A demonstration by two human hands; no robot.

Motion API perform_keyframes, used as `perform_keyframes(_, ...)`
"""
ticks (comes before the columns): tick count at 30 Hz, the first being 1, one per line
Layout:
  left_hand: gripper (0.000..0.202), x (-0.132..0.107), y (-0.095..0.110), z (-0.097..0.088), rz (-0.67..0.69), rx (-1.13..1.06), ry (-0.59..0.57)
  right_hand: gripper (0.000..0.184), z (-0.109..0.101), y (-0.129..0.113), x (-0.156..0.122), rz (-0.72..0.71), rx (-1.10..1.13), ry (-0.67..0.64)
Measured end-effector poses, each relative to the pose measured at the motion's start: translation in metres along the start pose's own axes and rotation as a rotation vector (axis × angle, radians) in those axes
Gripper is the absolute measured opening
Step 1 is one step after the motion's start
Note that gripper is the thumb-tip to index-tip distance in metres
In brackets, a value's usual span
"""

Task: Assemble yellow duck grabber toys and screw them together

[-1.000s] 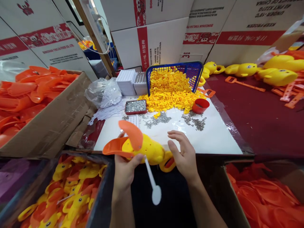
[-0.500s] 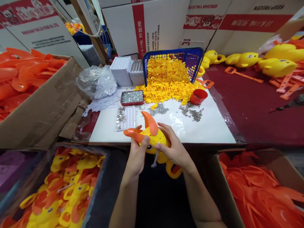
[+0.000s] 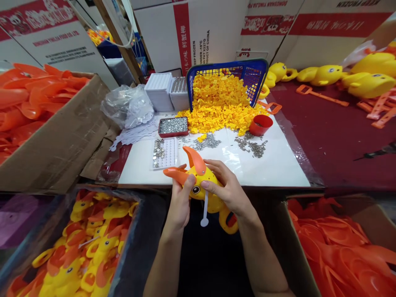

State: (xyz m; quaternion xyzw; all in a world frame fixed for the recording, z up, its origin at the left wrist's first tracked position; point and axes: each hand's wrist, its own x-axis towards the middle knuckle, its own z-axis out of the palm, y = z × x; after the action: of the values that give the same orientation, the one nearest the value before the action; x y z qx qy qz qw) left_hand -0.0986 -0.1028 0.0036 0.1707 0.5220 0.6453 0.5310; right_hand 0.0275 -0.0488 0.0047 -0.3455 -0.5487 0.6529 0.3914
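Observation:
I hold a yellow toy duck [image 3: 201, 185] with an open orange beak just in front of the table's near edge. My left hand [image 3: 180, 203] grips it from the left, thumb up by the beak. My right hand [image 3: 227, 189] wraps over its back from the right, thumb near the eye. A white plastic stick [image 3: 204, 210] hangs down from under the duck's head. An orange-lined ring handle [image 3: 229, 220] shows below my right wrist.
A white board [image 3: 278, 169] carries a blue basket [image 3: 256, 80] spilling yellow parts, a red cup [image 3: 260, 124], a tin of screws [image 3: 173, 126], and loose screws. Boxes of orange beak pieces stand left [image 3: 55, 136] and right [image 3: 343, 255]; finished ducks [image 3: 77, 255] fill a bin lower left.
The duck was brought from low and near up against the table edge, and my right hand, open before, closed over its back. The white stick now hangs straight down.

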Motion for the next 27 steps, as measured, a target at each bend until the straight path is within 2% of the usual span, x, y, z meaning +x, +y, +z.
perform_keyframes(3,0.092,0.001,0.003,0.001,-0.014,-0.020,0.007,0.060,0.003,0.002,-0.001,0.014,-0.015,0.025)
perform_keyframes(6,0.094,0.003,0.004,0.000,-0.039,-0.046,0.006,0.077,0.002,0.002,0.000,0.103,-0.041,0.033)
perform_keyframes(9,0.094,0.004,0.004,-0.001,-0.048,-0.061,-0.009,0.087,-0.006,0.002,0.000,0.117,-0.009,-0.069)
perform_keyframes(12,0.092,0.004,0.002,-0.004,-0.047,-0.057,-0.029,0.077,-0.014,0.001,-0.001,0.086,0.065,-0.166)
perform_keyframes(15,0.092,0.005,0.002,-0.005,-0.039,-0.038,-0.043,0.065,-0.016,0.001,-0.002,0.085,0.076,-0.174)
perform_keyframes(20,0.094,0.007,0.002,-0.004,-0.023,-0.029,-0.029,0.065,-0.008,0.005,-0.002,0.033,0.012,-0.106)
perform_keyframes(27,0.081,0.008,0.005,-0.004,-0.012,-0.040,-0.032,0.053,0.004,0.011,-0.007,-0.062,-0.055,0.027)
